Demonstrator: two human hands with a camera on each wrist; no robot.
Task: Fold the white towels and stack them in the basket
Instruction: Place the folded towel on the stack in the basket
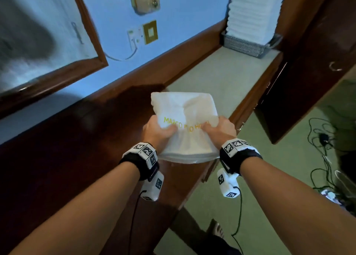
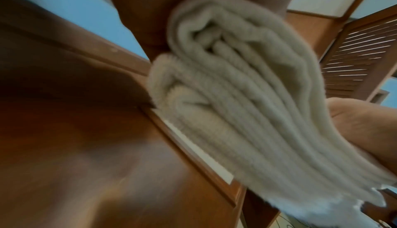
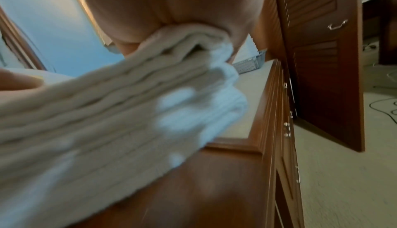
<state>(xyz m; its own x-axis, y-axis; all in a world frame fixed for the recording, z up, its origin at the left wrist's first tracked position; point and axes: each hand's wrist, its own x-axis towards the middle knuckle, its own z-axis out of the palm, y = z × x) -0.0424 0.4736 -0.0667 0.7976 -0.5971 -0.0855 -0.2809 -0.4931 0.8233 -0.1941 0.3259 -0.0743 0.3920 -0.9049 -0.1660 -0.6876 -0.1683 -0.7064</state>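
A folded white towel (image 1: 185, 108) with yellow embroidered lettering is held up over the dark wooden counter (image 1: 77, 149). My left hand (image 1: 159, 129) grips its left side and my right hand (image 1: 219, 128) grips its right side, thumbs on top. Both wrist views show the towel's stacked folded layers (image 2: 247, 113) (image 3: 107, 121) from the edge, blurred. A grey mesh basket (image 1: 244, 46) stands at the far right end of the counter, carrying a tall stack of folded white towels (image 1: 254, 12). A corner of the basket (image 3: 249, 64) shows past the towel in the right wrist view.
A lighter beige counter section (image 1: 221, 73) runs between the towel and the basket. A framed mirror (image 1: 44, 43) and wall sockets (image 1: 142, 35) hang on the blue wall. A louvred wooden door (image 1: 308, 81) stands open on the right, with cables (image 1: 323, 139) on the floor.
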